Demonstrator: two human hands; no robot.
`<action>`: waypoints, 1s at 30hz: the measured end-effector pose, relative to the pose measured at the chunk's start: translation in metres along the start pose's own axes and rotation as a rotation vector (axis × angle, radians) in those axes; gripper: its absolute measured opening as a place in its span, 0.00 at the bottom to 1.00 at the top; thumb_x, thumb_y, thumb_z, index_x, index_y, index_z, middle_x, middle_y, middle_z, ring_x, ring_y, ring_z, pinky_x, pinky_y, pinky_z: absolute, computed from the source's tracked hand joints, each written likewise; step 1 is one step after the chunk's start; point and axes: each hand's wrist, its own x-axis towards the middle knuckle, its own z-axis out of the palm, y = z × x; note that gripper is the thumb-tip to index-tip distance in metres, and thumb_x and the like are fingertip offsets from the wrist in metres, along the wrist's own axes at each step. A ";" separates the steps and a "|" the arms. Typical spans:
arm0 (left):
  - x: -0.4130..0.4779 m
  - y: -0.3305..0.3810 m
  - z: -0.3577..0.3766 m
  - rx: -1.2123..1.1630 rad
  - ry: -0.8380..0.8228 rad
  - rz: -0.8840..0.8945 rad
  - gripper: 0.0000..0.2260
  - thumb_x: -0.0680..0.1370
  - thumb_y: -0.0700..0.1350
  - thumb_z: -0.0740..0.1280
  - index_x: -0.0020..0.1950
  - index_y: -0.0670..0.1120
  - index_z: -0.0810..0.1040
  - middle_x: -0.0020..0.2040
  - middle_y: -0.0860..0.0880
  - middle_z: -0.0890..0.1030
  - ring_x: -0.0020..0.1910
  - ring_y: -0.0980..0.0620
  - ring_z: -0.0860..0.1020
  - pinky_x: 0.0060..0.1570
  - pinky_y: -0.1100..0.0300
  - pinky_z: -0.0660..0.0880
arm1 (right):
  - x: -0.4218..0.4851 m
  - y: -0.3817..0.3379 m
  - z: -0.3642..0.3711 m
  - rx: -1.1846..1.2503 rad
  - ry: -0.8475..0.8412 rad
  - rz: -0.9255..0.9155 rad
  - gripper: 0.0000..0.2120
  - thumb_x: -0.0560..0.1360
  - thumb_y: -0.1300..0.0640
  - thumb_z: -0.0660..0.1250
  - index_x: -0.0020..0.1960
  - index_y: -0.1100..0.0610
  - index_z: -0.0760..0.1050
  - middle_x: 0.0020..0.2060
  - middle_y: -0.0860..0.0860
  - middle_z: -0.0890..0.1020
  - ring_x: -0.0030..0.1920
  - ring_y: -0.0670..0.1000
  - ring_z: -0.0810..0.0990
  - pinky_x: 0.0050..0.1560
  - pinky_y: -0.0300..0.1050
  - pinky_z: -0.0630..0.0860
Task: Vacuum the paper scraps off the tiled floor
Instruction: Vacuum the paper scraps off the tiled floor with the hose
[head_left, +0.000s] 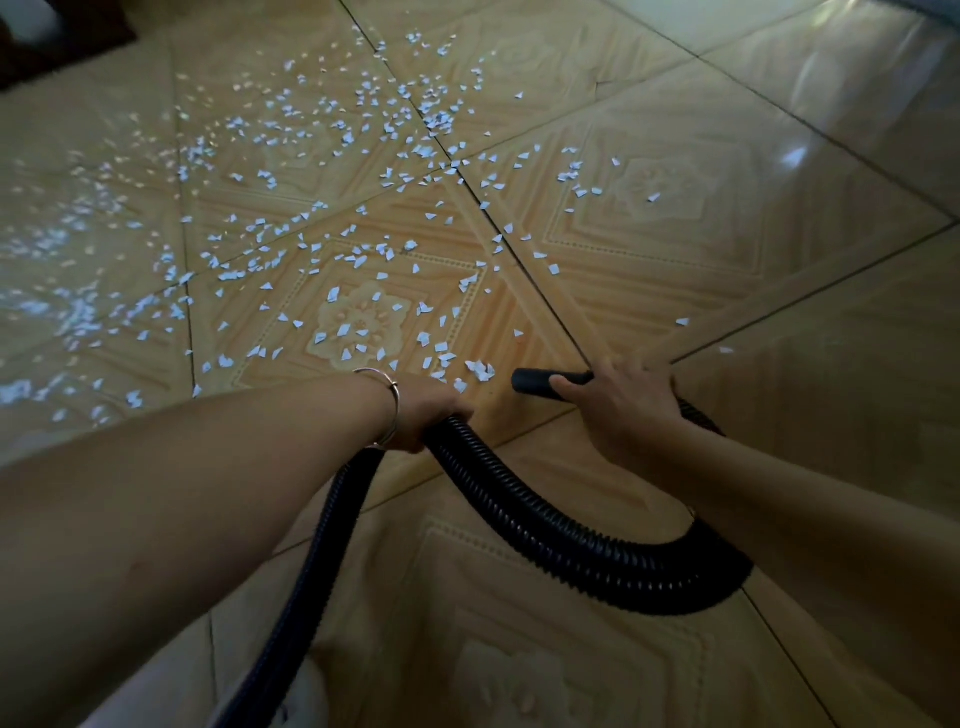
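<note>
- Fingers of the left hand (428, 410) curled tight round the black ribbed hose (571, 540), with a thin metal bangle (390, 410) at the wrist.
- Fingers of the right hand (621, 410) closed over the smooth black nozzle (535, 382), its open end pointing left, low over the tiled floor (701, 218).
- Hose running out from under the right hand, sweeping round toward the near edge of the floor, rising to the left hand, then dropping again past the left forearm to the bottom of the view.
- Small white paper scraps (337, 208) scattered thickly over the far and left parts of the floor, thinning toward the right.
- Nearest of them just beside the nozzle mouth, between the two hands; touching it or not, cannot tell.
- Beige patterned tiles, dark grout lines, a glossy reflection toward the far right.
- At the far left corner, a dark blurred shape (57, 47), too unclear to identify.
</note>
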 end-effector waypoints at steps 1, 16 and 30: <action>0.000 -0.006 -0.003 0.013 -0.018 -0.008 0.12 0.70 0.34 0.64 0.43 0.49 0.67 0.44 0.47 0.74 0.42 0.48 0.72 0.42 0.55 0.70 | 0.005 -0.005 -0.002 -0.017 0.019 -0.012 0.24 0.80 0.56 0.54 0.74 0.43 0.56 0.58 0.57 0.69 0.57 0.61 0.70 0.56 0.59 0.71; -0.004 -0.060 0.030 -0.069 -0.029 0.033 0.11 0.70 0.39 0.67 0.40 0.54 0.69 0.37 0.55 0.72 0.40 0.52 0.74 0.40 0.60 0.69 | 0.020 -0.065 -0.019 -0.113 -0.019 -0.191 0.27 0.82 0.54 0.52 0.76 0.39 0.47 0.59 0.56 0.68 0.57 0.60 0.69 0.56 0.57 0.70; 0.005 -0.085 0.024 -0.120 0.006 0.099 0.08 0.70 0.39 0.69 0.45 0.49 0.74 0.40 0.51 0.76 0.42 0.50 0.76 0.41 0.59 0.71 | 0.053 -0.073 -0.035 -0.144 -0.012 -0.063 0.30 0.80 0.56 0.56 0.76 0.39 0.47 0.61 0.56 0.69 0.56 0.58 0.71 0.54 0.54 0.75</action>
